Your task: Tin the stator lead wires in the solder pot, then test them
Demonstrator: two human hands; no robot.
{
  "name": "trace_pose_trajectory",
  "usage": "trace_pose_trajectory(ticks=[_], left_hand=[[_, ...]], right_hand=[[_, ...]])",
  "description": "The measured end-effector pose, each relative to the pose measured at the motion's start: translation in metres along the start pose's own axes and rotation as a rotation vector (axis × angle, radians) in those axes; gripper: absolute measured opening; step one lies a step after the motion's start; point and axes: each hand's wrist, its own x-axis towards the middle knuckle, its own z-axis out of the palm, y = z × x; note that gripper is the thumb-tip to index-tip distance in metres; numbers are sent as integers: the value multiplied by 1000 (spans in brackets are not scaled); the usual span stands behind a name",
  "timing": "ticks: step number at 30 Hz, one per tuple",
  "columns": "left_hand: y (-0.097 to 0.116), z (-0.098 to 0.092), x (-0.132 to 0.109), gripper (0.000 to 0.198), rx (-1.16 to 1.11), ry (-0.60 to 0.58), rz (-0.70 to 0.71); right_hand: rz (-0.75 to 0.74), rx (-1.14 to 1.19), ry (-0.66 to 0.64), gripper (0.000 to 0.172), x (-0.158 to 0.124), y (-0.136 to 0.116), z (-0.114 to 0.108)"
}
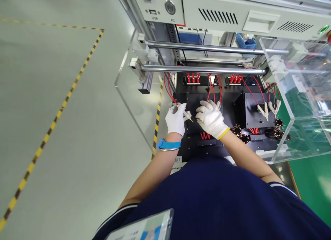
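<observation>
My left hand [176,120], in a white glove with a blue strap at the wrist, is closed on a white test clip [187,115]. The clip's jaws point right, and thin red wires [169,88] run up from it. Across a narrow gap, my right hand [212,118] has its gloved fingers curled in over a black fixture block [192,101]. Red wires [213,90] lead down behind this hand, and what its fingers hold is hidden. Below it, a coil of red wires [205,135] sits at a black holder [206,143].
Two white clips [263,111] rest on the right fixture block [249,111], with several copper-wound motor stators [236,129] nearby. Metal rails [204,69] cross above. A clear acrylic cover [293,105] stands at right. The white machine panel [219,12] spans the top.
</observation>
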Motion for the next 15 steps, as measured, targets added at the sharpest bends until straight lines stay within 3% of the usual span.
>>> trace_pose_trajectory(ticks=[6,15], left_hand=[[0,14,0,38,30,47,31],[-1,14,-5,43,69,11,38]], right_hand=[[-89,-59,79,10,3,0,1],[-47,40,102,13,1,-1,4]])
